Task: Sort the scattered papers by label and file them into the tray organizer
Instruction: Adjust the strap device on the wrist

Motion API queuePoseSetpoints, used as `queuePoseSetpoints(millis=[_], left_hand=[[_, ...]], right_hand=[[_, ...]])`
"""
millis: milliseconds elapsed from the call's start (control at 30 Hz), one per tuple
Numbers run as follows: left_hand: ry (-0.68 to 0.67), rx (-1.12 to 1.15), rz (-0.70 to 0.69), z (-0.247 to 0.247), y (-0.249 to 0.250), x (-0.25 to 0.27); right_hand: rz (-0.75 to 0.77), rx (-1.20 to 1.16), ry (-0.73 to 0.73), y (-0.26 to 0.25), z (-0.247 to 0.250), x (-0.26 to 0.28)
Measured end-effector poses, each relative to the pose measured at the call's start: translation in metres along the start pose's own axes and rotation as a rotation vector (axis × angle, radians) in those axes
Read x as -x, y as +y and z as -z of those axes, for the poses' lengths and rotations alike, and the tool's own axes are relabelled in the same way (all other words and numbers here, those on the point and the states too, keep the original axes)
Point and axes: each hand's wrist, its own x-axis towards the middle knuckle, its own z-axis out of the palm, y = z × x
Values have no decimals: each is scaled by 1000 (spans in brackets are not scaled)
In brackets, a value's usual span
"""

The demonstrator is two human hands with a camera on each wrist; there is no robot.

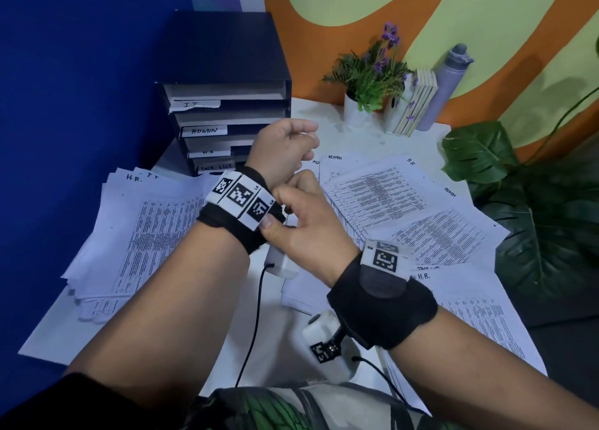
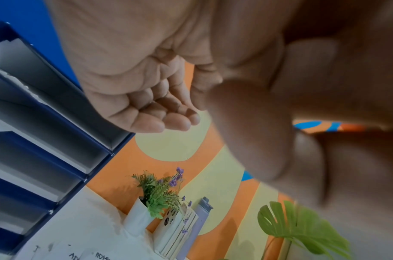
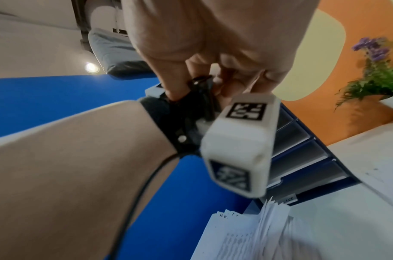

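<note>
Printed papers lie scattered over the white table, one pile on the left (image 1: 146,222) and a spread on the right (image 1: 405,209), with handwritten labels such as H.R. and ADMIN. The dark tray organizer (image 1: 227,57) stands at the back left, its trays tagged IT, ADMIN, H.R. and TASK LIST. My left hand (image 1: 285,144) is raised in front of the organizer, fingers loosely curled (image 2: 146,109), holding nothing. My right hand (image 1: 285,212) pinches the black strap (image 3: 199,86) of the band on my left wrist. Neither hand touches a paper.
A potted plant with purple flowers (image 1: 369,83), a few upright books (image 1: 415,102) and a grey bottle (image 1: 447,86) stand at the table's back. A big-leaf plant (image 1: 534,222) crowds the right edge. A blue wall runs along the left. A black cable (image 1: 256,316) hangs from my left wrist.
</note>
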Motion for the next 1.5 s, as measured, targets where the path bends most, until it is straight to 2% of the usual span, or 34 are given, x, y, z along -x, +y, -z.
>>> queuePoseSetpoints(millis=[133, 200, 367, 433, 500, 633, 733, 967, 1033, 1133, 1267, 1367, 1500], left_hand=[[-29, -6, -18, -9, 0, -1], [-40, -10, -20, -10, 0, -3], [-14, -17, -7, -4, -1, -12], [-10, -22, -7, -3, -1, -14], [-16, -31, -15, -5, -1, -15], [-13, -41, -31, -10, -2, -15], [-12, -29, -20, -12, -3, -14], [-10, 23, 44, -3, -3, -19], [-9, 25, 38, -2, -2, -18], [-4, 36, 35, -2, -1, -17], [0, 43, 37, -4, -2, -15], [-7, 24, 29, -5, -2, -13], [-3, 1, 32, -7, -3, -11]], right_hand=[[-55, -86, 151, 1, -9, 3], [-40, -75, 165, 4, -9, 1], [103, 46, 22, 11, 5, -6], [143, 79, 8, 16, 10, -10], [125, 56, 23, 17, 11, -12], [-36, -52, 89, 13, 4, -10], [-70, -35, 124, 10, -1, -9], [63, 167, -59, 12, 9, -11], [82, 217, -63, 10, 8, -11], [50, 303, -25, 4, 1, -11], [-1, 393, 116, 0, -12, -5], [1, 378, 220, -1, -19, 0], [-26, 315, 271, -1, -23, 2]])
